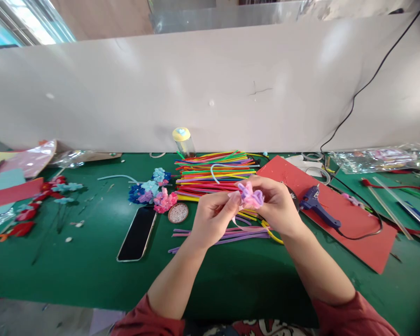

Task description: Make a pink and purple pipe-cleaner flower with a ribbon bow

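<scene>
A small pink and purple pipe cleaner flower [251,196] is held up between both hands over the table's middle. My left hand [215,212] pinches its left side between thumb and fingers. From the right, my right hand [278,203] grips the flower with its fingers closed. A thin pale pink strand hangs below the flower between the hands. Behind and beneath them lies a pile of coloured pipe cleaners [210,176]. Several purple pipe cleaners [231,237] lie closer to me. Finished-looking blue, purple and pink fluffy flowers [150,190] are clustered left of the pile.
A phone [137,234] and a round dish of white beads [178,213] lie left of my hands. On the right, a purple glue gun [320,207] with a black cord rests on a red board [364,247]. A yellow-lidded jar [184,141] stands by the white partition [210,88].
</scene>
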The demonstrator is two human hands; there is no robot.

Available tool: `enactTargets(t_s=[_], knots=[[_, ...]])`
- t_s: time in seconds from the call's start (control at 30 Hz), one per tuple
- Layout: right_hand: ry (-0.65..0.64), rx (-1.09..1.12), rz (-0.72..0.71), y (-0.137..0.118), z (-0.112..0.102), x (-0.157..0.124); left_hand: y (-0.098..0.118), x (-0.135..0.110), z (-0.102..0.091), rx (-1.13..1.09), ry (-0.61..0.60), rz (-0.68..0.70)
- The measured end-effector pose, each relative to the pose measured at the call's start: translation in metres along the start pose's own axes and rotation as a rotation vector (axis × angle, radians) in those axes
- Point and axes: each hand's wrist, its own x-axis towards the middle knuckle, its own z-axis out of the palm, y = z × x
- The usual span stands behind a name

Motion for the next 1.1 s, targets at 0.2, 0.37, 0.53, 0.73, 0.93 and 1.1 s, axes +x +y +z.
enactTargets(t_s=[0.2,0.37,0.53,0.73,0.93,1.1], knots=[[-0.244,0.102,0.007,-0.003,-0.006,0.001,0.003,0.003,-0.007,-0.16,-0.167,-0.214],[-0.283,0.078,0.015,-0.007,-0.007,0.001,0.003,0.004,-0.008,-0.24,-0.236,-0.263],[-0.2,-0.064,-0.124,-0.006,-0.007,0.001,0.001,0.005,-0.009,-0.264,-0.23,-0.263],[-0.081,-0.19,-0.192,0.001,-0.006,0.001,-0.003,0.007,-0.007,-0.233,-0.146,-0.289],[0.0,-0.248,-0.204,0.003,-0.006,0.001,-0.009,0.007,0.001,-0.197,0.001,-0.197],[0.058,-0.343,-0.097,0.001,-0.001,-0.004,-0.015,0.002,0.012,-0.088,0.16,0.097]])
